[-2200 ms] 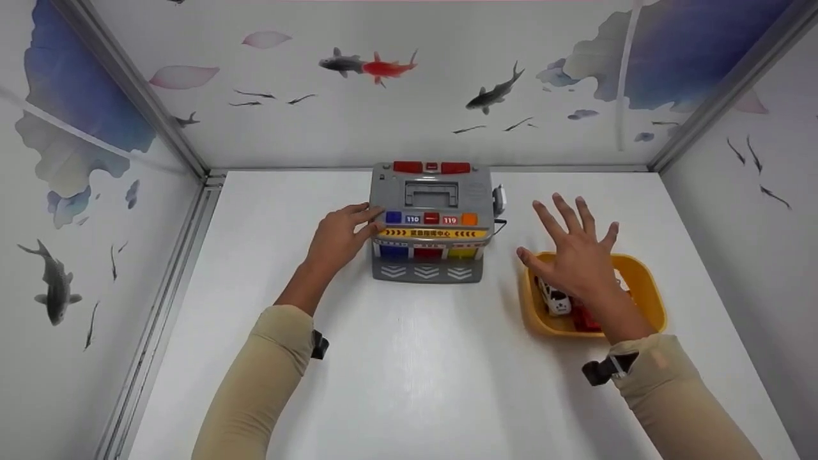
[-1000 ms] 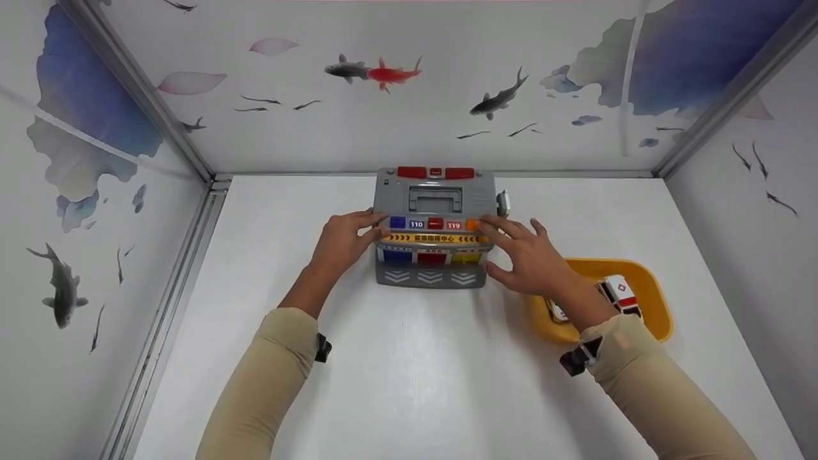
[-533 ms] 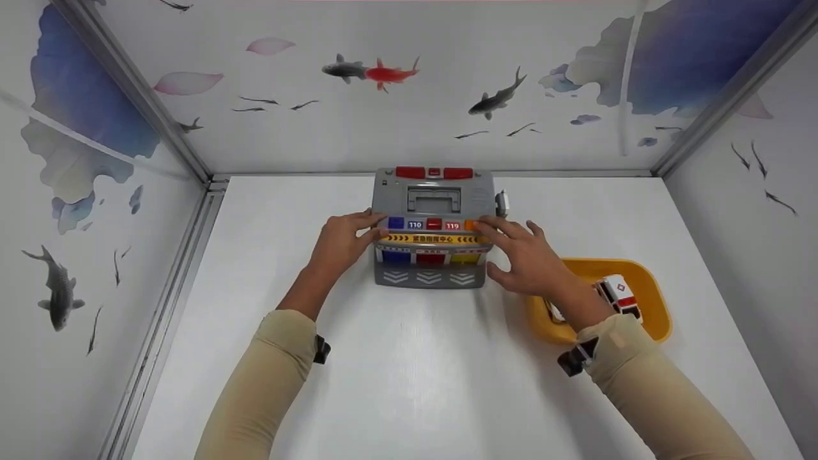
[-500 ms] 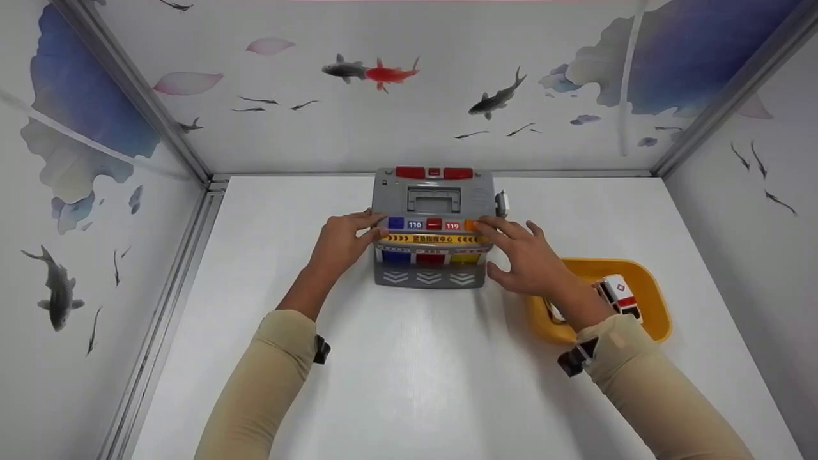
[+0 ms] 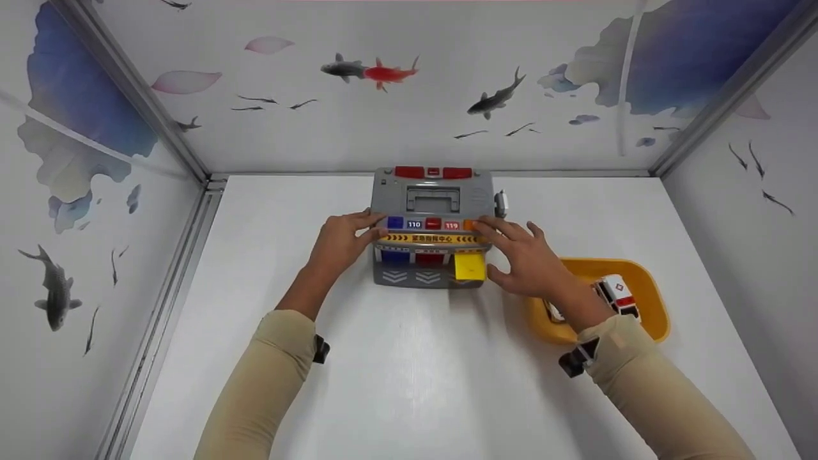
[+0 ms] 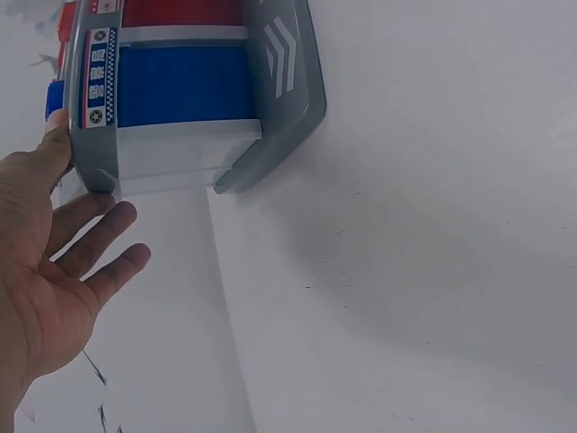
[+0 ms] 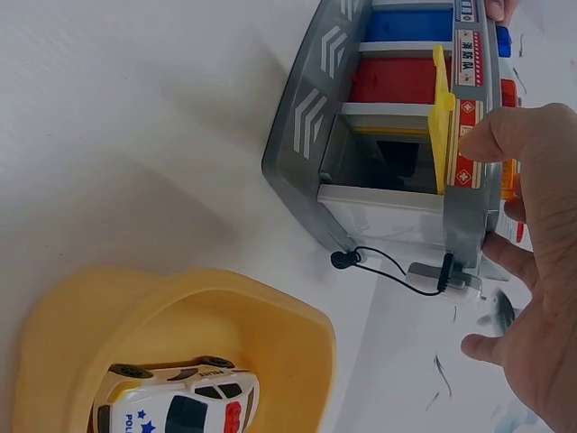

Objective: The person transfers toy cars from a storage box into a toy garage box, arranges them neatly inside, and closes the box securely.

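Note:
A grey toy garage (image 5: 432,191) stands against the back wall. Coloured buttons run along its top front edge, above blue (image 7: 410,25), red (image 7: 392,81) and yellow doors. The yellow door (image 5: 470,266) is swung up and out, exposing a dark bay in the right wrist view. With its index finger, my right hand (image 5: 527,252) touches the orange button (image 5: 470,225); its other fingers are spread. My left hand (image 5: 337,241) rests thumb and forefinger on the garage's left front corner, its remaining fingers loose beside the wall. The forefinger is hidden in the left wrist view.
To the right, a yellow tub (image 5: 652,300) sits on the white table (image 5: 396,383). Inside are a white toy ambulance (image 5: 618,291) and a toy police car (image 7: 180,401). A black cord (image 7: 397,278) hangs by the garage's right side. Printed walls enclose the table.
My right hand has come from above the tub to the garage's orange button. The yellow door, closed half a second ago, now stands raised. The left hand has stayed at the left corner.

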Demonstrator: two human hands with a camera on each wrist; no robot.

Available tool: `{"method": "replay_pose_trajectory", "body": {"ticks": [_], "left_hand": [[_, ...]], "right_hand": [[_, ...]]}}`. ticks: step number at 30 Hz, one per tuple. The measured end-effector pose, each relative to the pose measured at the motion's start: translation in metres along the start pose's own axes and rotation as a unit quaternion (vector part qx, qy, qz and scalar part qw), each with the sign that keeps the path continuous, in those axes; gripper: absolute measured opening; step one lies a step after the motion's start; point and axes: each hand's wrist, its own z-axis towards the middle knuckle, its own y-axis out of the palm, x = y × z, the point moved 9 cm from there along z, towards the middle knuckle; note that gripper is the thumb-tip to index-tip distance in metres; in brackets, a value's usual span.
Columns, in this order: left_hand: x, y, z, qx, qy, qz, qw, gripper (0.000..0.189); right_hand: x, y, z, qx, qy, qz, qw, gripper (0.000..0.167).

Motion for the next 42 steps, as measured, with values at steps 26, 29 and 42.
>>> {"method": "replay_pose_trajectory", "body": {"ticks": [26, 29, 42], "left_hand": [[-0.003, 0.002, 0.000, -0.007, -0.011, -0.007, 0.9999, 0.053], [-0.003, 0.002, 0.000, -0.004, -0.004, -0.005, 1.0000, 0.053], [-0.003, 0.001, -0.001, -0.002, -0.002, -0.002, 1.0000, 0.053]], "right_hand": [[0.097, -0.017, -0.096, -0.049, 0.079, -0.013, 0.9956, 0.070], [0.110, -0.020, -0.108, -0.043, 0.083, -0.022, 0.9954, 0.063], [0.156, -0.006, -0.148, -0.077, 0.138, -0.036, 0.9868, 0.043]]}}
